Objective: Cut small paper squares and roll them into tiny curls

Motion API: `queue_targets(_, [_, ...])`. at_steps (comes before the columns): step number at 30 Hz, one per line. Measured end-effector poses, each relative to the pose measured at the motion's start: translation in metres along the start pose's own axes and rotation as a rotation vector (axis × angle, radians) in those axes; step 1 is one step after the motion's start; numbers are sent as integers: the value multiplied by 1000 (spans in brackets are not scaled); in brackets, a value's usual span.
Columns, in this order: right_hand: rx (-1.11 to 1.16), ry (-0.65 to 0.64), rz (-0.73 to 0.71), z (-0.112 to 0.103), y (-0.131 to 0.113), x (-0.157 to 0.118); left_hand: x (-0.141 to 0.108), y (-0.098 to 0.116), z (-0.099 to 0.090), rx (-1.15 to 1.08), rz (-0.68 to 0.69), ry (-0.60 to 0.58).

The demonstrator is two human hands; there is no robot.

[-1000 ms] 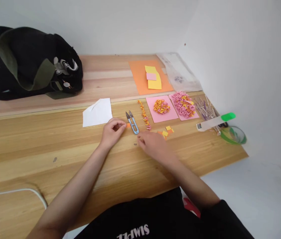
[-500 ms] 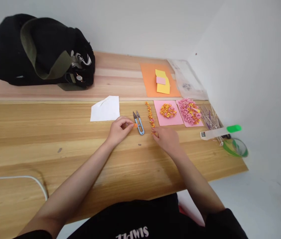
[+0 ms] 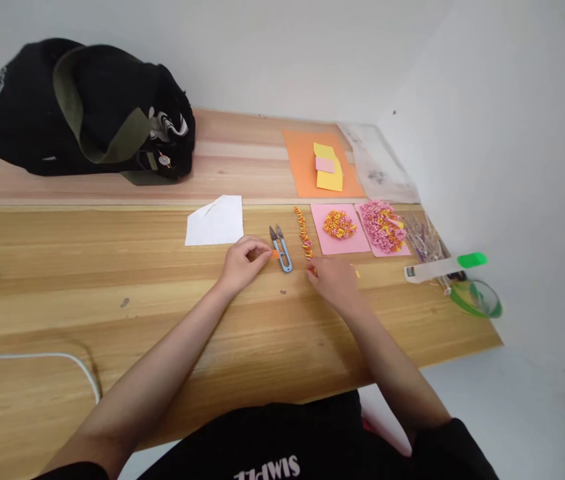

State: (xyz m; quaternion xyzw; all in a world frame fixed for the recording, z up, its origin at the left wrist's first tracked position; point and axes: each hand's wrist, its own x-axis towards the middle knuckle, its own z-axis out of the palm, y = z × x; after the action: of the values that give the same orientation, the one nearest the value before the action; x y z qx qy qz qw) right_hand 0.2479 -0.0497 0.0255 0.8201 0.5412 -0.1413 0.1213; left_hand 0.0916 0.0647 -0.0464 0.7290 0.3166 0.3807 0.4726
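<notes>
My left hand (image 3: 243, 263) rests on the table with thumb and forefinger pinched on a small orange paper strip (image 3: 275, 255). Just right of that strip lie blue-handled thread snips (image 3: 285, 257), blades pointing away. A row of small twisted orange, yellow and pink pieces (image 3: 303, 230) runs away from me, beyond the snips. At the row's near end is my right hand (image 3: 335, 280), fingers closed; a bit of orange shows at its fingertips, too small to name. A yellow scrap (image 3: 357, 271) peeks out behind that hand.
Two pink sheets (image 3: 317, 233) bear piles of twisted pieces. Behind are an orange sheet (image 3: 298, 173) with yellow and pink paper, and a clear plastic bag (image 3: 382, 160). White paper (image 3: 215, 223), a black bag (image 3: 112, 100), a white cable (image 3: 62, 355) and a green tape roll (image 3: 467, 300) surround the work.
The whole view has shifted slightly. The yellow scrap beside my right hand now shows. Both hands stay almost in the same place, the left still pinching the orange strip.
</notes>
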Motion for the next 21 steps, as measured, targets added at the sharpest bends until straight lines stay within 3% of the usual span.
queue_targets(21, [126,15,46,4,2,-1,1,-1,0,18,-20,-1])
